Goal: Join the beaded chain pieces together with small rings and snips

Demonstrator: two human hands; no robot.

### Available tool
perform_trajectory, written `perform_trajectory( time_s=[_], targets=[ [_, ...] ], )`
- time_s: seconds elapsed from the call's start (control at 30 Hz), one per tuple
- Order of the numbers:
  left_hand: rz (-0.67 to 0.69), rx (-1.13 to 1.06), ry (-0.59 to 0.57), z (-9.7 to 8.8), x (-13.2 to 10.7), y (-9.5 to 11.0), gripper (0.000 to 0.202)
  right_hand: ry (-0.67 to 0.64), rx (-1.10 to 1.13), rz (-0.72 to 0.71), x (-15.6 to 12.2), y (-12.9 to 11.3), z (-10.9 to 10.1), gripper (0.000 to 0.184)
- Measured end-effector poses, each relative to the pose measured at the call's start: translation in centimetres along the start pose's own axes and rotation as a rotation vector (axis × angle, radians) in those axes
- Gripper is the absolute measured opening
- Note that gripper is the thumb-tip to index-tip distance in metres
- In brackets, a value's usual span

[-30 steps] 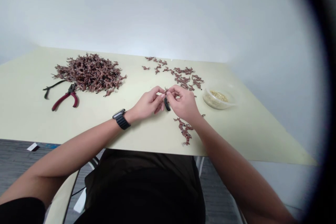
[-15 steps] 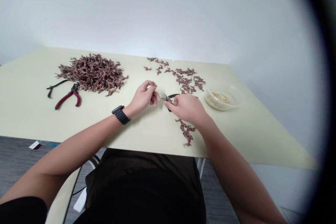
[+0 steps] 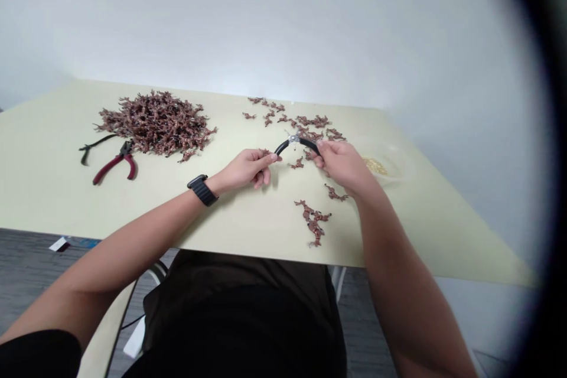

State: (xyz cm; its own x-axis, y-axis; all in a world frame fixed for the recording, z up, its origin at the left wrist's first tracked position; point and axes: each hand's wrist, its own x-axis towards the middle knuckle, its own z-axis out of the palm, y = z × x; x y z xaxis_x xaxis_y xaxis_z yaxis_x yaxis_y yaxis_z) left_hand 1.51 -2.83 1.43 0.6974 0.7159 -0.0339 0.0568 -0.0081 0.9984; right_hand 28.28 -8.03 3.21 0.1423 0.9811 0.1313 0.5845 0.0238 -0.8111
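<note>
Small pliers with black handles (image 3: 282, 147) are held between both hands, handles spread wide and the metal head pointing away from me. My left hand (image 3: 245, 168) pinches the end of the left handle. A bit of brown at its fingertips seems to be a small deer-like figurine (image 3: 263, 152), partly hidden. The other handle is gripped by my right hand (image 3: 344, 164). Beneath and beyond the pliers lie several brown deer-like figurines (image 3: 313, 121). One single figurine (image 3: 335, 192) rests below my right hand, and a small cluster (image 3: 313, 224) lies closer to me.
A large heap of brown figurines (image 3: 155, 124) stands on the table at the left. In front of it are red-handled pliers (image 3: 113, 165) and a black-handled tool (image 3: 95, 144). A clear plastic bowl (image 3: 396, 178) with small gold-coloured pieces (image 3: 374, 166) sits right, partly behind my right hand.
My right hand has moved up and to the right. The pliers have turned and opened wide, and my left hand now has hold of one handle. A figurine now shows below my right hand.
</note>
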Motion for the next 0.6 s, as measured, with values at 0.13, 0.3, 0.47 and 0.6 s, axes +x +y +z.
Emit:
perform_trajectory(
  time_s=[0.13, 0.3, 0.47, 0.6],
  targets=[
    [-0.029, -0.050, -0.047, 0.6, -0.4, 0.4, 0.042, 0.047, -0.033, -0.012, 0.0, 0.0, 1.6, 0.053],
    [-0.039, -0.083, -0.057, 0.9, -0.5, 0.4, 0.039, 0.022, -0.143, -0.205, -0.8, -0.7, 3.9, 0.053],
    [-0.022, -0.092, -0.129, 0.8, -0.5, 0.4, 0.040, -0.117, -0.104, -0.139, -1.3, -0.5, 4.8, 0.064],
    [-0.030, -0.122, -0.187, 0.8, -0.4, 0.4, 0.044, -0.234, -0.041, -0.051, -1.6, -1.1, 4.4, 0.049]
  ],
)
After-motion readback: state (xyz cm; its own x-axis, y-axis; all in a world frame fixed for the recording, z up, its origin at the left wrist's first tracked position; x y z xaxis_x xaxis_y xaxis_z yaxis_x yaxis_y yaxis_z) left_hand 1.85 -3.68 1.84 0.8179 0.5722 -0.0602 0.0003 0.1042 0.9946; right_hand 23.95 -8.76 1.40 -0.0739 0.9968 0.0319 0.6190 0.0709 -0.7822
